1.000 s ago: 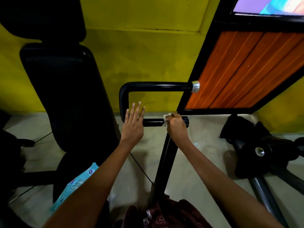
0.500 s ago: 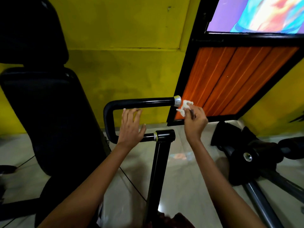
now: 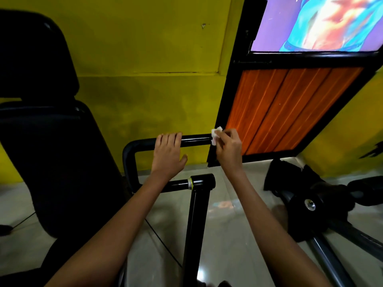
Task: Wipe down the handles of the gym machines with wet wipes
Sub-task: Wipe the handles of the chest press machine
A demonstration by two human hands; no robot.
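Wiping step in hand. My right hand (image 3: 229, 149) fingers (image 3: 223, 135) pinch wet wipe (image 3: 215, 136) against right end of upper handle (image 3: 195, 139). Left hand (image 3: 167, 156) fingers together, hooked over same handle. Next, I judge: slide wipe along it with firm pressure.

Black U-shaped handle (image 3: 194, 139), glossy, open side facing right, upper bar horizontal. White wet wipe (image 3: 215, 137), crumpled, at upper bar's right end.

Two hands: left hand (image 3: 169, 156), right hand (image 3: 229, 150); one wipe (image 3: 215, 135); one handle (image 3: 195, 139); one screen (image 3: 315, 23); one orange panel (image 3: 290, 108).
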